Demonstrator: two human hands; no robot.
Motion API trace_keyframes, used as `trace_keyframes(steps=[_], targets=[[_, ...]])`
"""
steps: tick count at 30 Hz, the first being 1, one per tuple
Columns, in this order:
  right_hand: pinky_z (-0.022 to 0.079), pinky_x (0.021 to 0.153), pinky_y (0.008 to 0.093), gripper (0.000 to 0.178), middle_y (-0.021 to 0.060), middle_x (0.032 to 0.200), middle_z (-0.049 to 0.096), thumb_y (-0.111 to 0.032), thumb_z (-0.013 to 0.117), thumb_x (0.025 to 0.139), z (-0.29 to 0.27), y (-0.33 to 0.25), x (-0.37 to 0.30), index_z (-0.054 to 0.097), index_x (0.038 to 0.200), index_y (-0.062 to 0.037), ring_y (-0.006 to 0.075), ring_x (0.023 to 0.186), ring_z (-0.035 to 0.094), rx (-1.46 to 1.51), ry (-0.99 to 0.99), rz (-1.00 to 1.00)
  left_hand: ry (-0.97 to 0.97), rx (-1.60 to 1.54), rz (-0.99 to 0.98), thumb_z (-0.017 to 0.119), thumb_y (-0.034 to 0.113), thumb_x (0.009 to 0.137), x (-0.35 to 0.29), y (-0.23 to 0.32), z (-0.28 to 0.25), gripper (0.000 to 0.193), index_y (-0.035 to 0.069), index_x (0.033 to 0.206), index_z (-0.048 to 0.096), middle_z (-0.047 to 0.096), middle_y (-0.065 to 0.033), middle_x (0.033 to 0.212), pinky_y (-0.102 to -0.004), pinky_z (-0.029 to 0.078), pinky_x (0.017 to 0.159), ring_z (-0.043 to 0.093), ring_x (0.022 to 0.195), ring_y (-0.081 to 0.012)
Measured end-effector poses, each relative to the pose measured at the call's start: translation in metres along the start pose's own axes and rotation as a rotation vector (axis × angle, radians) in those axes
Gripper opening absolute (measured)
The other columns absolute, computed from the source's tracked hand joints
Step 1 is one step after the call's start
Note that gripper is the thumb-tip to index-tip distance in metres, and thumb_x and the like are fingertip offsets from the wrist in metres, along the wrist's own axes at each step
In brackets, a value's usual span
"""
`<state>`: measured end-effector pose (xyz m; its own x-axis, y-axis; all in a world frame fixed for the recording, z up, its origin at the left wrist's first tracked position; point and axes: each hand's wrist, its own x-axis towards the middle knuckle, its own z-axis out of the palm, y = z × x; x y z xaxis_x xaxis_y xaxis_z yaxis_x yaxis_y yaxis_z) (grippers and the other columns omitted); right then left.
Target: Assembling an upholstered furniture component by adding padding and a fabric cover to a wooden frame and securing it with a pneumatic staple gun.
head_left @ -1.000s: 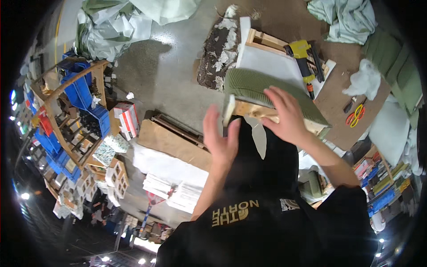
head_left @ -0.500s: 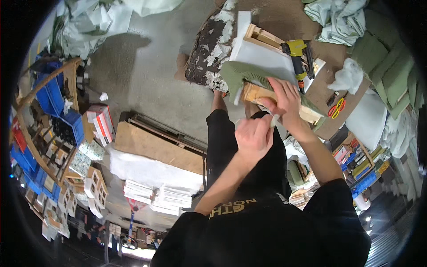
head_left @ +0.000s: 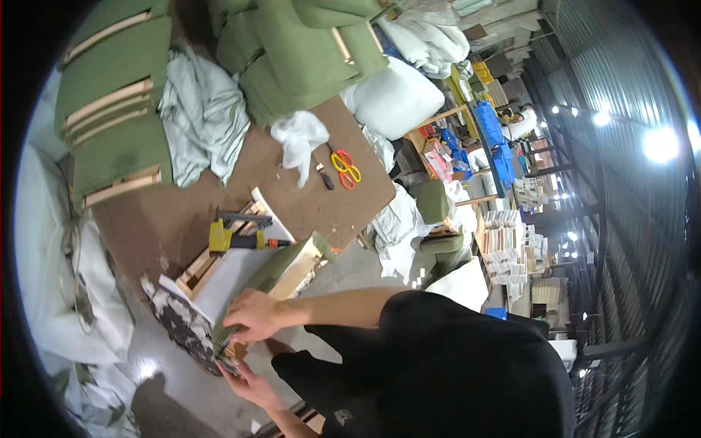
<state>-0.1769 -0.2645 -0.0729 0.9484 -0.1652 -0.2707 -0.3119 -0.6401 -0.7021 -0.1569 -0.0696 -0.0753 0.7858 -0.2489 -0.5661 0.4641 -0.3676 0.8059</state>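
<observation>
My right grip (head_left: 255, 315) is curled over the near corner of this green padded panel (head_left: 281, 263), can't tell if it's actually pinching cloth; left grip (head_left: 252, 387) has fingers fairly straight, tips at the corner's end, closure unclear too. Cloth looks grippy with soft padding on top, but the bare wood side (head_left: 298, 276) should be stiff, so I'd lift by that. Probably light-ish, just long. It sits along the bench (head_left: 307, 212) edge beside a white slab (head_left: 232, 283), nail gun (head_left: 239, 240) just past it, scissors (head_left: 345, 169) farther out.
</observation>
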Motion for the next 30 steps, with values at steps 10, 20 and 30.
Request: trace_keyframes(steps=[10, 20, 30], targets=[[0.049, 0.077, 0.0461, 0.019, 0.0132, 0.083, 0.068, -0.022, 0.065, 0.079, 0.018, -0.033, 0.04, 0.071, 0.092, -0.0096, 0.0337, 0.088, 0.065, 0.109, -0.09, 0.19, -0.089, -0.308, -0.074, 0.046, 0.031, 0.102, 0.039, -0.008, 0.005, 0.057, -0.009, 0.142, 0.036, 0.053, -0.0202, 0.132, -0.036, 0.04, 0.103, 0.054, 0.118, -0.0241], [0.048, 0.075, 0.0446, 0.016, 0.0108, 0.078, 0.066, -0.021, 0.066, 0.079, 0.05, -0.037, 0.035, 0.069, 0.09, -0.0097, 0.0327, 0.082, 0.064, 0.06, -0.026, 0.113, -0.194, -0.255, 0.301, 0.039, 0.034, 0.102, 0.023, -0.068, -0.013, 0.057, 0.0, 0.147, 0.032, 0.023, -0.0196, 0.155, -0.0433, 0.027, 0.113, 0.029, 0.14, -0.0313], [0.045, 0.079, 0.0419, 0.022, 0.0061, 0.086, 0.067, -0.024, 0.069, 0.074, 0.056, -0.021, 0.026, 0.066, 0.091, -0.0097, 0.0266, 0.09, 0.063, -0.008, 0.042, -0.185, -0.443, 0.151, -0.027, 0.048, 0.02, 0.099, 0.06, 0.005, -0.05, 0.043, -0.008, 0.131, 0.048, 0.054, -0.0174, 0.127, -0.0347, 0.043, 0.093, 0.054, 0.105, -0.0221]])
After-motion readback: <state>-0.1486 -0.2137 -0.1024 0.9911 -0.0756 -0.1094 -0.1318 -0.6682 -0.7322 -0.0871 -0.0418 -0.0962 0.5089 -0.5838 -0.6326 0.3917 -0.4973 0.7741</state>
